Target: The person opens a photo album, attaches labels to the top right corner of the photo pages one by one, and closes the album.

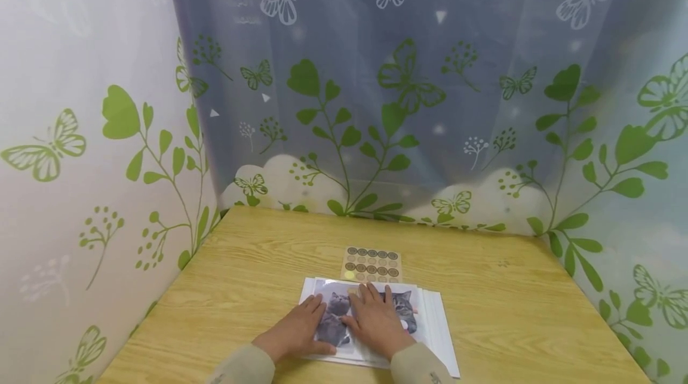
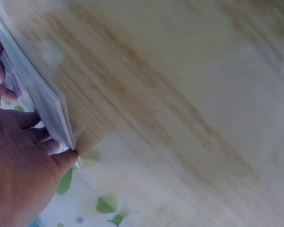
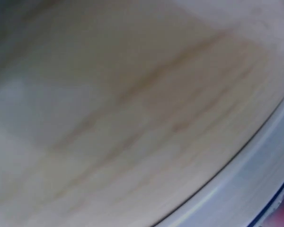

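Observation:
A white booklet [image 1: 442,327] with cat pictures under clear plastic lies at the table's near edge in the head view. My left hand [image 1: 297,325] rests on its left side, fingers extended over the picture of grey cats [image 1: 332,331]. The left wrist view shows this hand [image 2: 21,170] from the palm side, fingers along the booklet's stacked edge [image 2: 40,94]. Flat over the middle lies my right hand [image 1: 374,319], fingers spread, partly covering a tabby cat picture [image 1: 404,305]. In the right wrist view only the booklet's edge [image 3: 222,189] shows; the hand is out of that frame.
Just beyond the booklet is a brown card [image 1: 372,263] with rows of round marks and one yellow dot. The wood-grain table [image 1: 258,252] is bordered by curtains [image 1: 344,103] printed with butterflies and leaves at the back and both sides.

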